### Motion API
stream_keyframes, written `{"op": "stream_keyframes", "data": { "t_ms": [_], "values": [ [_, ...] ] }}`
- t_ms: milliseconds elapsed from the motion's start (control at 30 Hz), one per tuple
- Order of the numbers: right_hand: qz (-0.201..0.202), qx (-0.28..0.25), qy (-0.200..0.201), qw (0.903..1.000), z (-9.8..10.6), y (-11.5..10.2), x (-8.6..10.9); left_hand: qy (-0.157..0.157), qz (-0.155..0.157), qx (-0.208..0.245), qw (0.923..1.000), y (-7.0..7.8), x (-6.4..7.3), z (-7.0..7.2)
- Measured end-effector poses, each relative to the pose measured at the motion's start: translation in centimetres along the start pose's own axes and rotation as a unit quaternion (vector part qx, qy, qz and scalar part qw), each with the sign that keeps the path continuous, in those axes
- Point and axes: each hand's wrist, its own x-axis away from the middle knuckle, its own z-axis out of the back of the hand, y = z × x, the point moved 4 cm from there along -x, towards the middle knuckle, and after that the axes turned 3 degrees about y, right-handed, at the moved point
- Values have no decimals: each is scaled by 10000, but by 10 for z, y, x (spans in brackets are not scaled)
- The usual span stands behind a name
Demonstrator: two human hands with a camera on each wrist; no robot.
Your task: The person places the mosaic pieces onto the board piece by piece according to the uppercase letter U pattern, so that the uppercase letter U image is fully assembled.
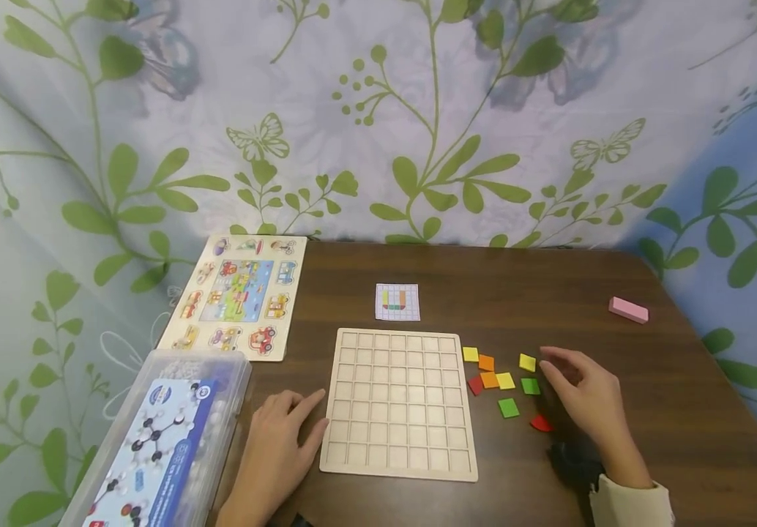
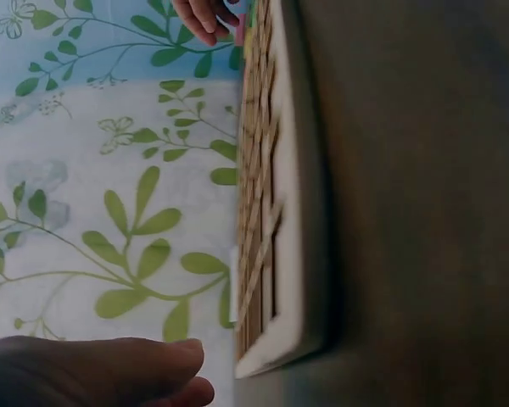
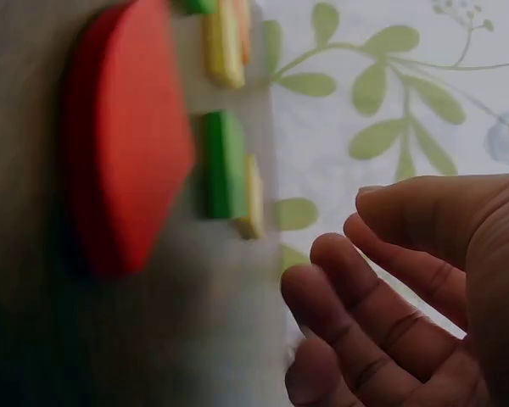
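A pale wooden grid board (image 1: 398, 404) lies on the table, its square cells bare. My left hand (image 1: 280, 439) is beside the board's left edge, fingers relaxed and holding nothing. To the right of the board lie several small tiles: yellow (image 1: 470, 354), orange (image 1: 486, 362), green (image 1: 509, 408), and a red tile with a curved edge (image 1: 540, 423), large in the right wrist view. Close to their right side hovers my right hand (image 1: 586, 399), fingers loosely bent with nothing between them. A small pattern card (image 1: 397, 302) showing a coloured U shape on a grid lies behind the board.
At the left stands a clear plastic case (image 1: 230, 395) with a blue molecular-model label. Behind it lies a wooden picture puzzle (image 1: 277, 333) of vehicles. A pink block (image 1: 628, 309) sits at the far right of the brown table (image 1: 517, 293). A leaf-patterned curtain (image 1: 326, 95) hangs behind.
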Motion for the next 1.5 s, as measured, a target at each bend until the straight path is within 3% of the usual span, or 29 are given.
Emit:
{"op": "stream_keyframes", "data": {
  "t_ms": [200, 333, 467, 800, 1067, 1500],
  "values": [
    [-312, 75, -317, 9990, -9, 13, -1, -725, 417, 75, 9965, -7, 5, -12],
    [-509, 18, -631, 9967, -16, 18, 0, -725, 438, 262, 9961, -10, 8, -15],
    [-461, 51, -682, 9966, -20, 21, 2, -763, 415, 406, 9954, -12, 9, -17],
    [-381, 215, -727, 9964, -22, 22, 2, -1399, 630, 549, 9866, -13, 10, -19],
    [-415, 272, -795, 9956, -26, 23, 1, -1265, 526, 479, 9894, -13, 11, -18],
    [-465, 339, -837, 9948, -27, 23, 0, -1524, 716, 452, 9847, -14, 12, -20]
  ]
}}
